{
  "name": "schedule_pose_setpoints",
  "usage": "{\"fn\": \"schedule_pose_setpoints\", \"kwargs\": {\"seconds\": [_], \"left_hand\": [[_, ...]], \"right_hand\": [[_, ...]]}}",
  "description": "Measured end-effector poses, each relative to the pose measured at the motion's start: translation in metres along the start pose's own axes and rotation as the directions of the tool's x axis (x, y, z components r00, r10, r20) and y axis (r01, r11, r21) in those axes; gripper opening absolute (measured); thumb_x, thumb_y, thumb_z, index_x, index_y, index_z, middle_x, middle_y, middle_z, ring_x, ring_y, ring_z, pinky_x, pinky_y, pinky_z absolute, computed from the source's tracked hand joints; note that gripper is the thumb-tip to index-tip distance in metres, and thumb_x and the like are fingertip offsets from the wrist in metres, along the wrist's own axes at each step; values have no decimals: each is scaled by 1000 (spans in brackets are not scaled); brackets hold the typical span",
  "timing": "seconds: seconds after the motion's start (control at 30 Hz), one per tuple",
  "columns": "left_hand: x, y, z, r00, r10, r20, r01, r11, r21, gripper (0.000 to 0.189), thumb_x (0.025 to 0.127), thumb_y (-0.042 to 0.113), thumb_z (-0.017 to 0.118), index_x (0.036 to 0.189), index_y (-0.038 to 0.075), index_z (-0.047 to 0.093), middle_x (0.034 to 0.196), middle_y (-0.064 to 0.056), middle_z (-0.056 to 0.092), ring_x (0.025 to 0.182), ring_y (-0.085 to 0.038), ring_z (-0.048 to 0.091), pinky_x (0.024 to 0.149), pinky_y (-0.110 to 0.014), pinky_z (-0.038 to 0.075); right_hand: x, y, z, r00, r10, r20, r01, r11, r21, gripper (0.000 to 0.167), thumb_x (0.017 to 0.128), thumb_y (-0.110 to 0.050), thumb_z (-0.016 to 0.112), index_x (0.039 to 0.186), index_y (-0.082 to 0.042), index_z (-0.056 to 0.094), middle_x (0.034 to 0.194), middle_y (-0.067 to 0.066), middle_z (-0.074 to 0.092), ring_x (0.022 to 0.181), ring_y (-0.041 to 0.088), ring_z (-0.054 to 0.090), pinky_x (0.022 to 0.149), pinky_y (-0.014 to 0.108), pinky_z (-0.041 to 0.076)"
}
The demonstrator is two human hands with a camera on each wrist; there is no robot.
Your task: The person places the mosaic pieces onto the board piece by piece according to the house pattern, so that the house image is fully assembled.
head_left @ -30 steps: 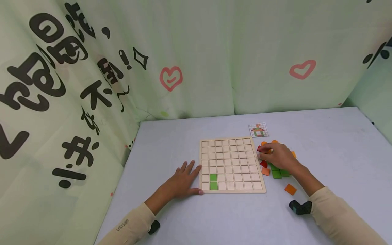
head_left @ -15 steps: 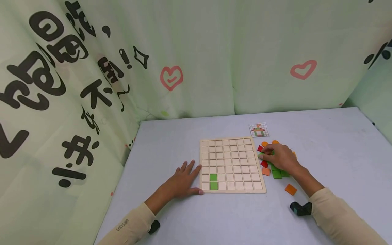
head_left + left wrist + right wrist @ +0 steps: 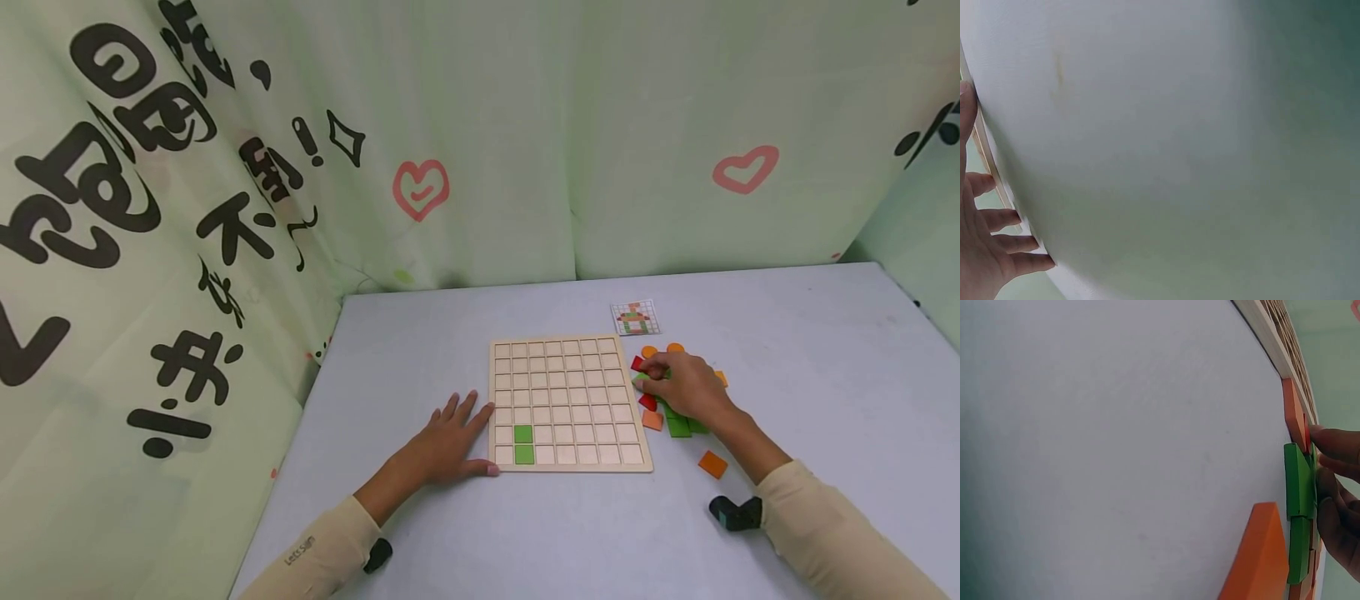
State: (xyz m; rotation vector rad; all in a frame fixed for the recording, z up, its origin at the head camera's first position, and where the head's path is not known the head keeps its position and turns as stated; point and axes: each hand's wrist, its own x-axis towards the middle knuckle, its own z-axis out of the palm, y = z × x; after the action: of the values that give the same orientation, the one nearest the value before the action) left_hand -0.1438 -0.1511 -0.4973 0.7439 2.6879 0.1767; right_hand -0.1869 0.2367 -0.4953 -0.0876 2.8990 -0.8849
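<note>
White table [image 3: 570, 537], my curled right hand [image 3: 688, 385] now bares a green piece [image 3: 639, 377] at its fingertips, can't tell if pinched; board [image 3: 580, 416] left of it: no progress, my left hand [image 3: 448, 445] spread at board edge

In front of me, a pale green curtain [image 3: 495, 100] hangs behind my counter [image 3: 420, 333]. On my left, it has big black letters [image 3: 168, 425]. I see two pinkish-red hearts too: the left heart [image 3: 421, 196] has a little smile inside, and the right heart [image 3: 746, 189] is plain. My counter looks whitish purple. The light is soft. It's bluish green on my far right.
</note>
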Motion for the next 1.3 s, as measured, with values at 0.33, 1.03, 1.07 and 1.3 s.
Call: {"fn": "schedule_pose_setpoints", "kwargs": {"seconds": [0.33,1.03,1.07,1.3], "left_hand": [[1,-1,1,1000,-7,3,7,1000,6,98,86,72,59,161,20,24,167,-15,20,153,-44,18,117,-59,31],[1,1,1,1000,-22,10,22,1000,13,98,86,73,59,161,21,23,168,-13,19,153,-43,17,117,-59,30],[1,1,1,1000,-24,10,24,1000,14,99,85,73,59,161,21,23,168,-13,19,153,-43,17,117,-59,30],[1,2,1,1000,-27,8,27,1000,16,98,86,73,59,161,21,23,168,-13,19,153,-43,17,117,-58,30]], "right_hand": [[-3,-2,0,1000,3,-1,-3,1000,-10,34,90,-24,76,112,2,72,98,16,69,89,27,58,66,29,42],[-6,3,0,994,-109,-14,109,994,21,29,97,-15,64,123,-1,63,96,17,66,61,16,48,50,27,35],[-6,3,0,993,-116,-16,117,993,24,28,97,-14,64,122,-1,64,96,17,67,59,16,47,50,27,34],[-4,3,-2,994,-108,5,107,993,44,28,96,-16,66,120,0,66,93,16,67,62,16,49,49,26,36]]}}
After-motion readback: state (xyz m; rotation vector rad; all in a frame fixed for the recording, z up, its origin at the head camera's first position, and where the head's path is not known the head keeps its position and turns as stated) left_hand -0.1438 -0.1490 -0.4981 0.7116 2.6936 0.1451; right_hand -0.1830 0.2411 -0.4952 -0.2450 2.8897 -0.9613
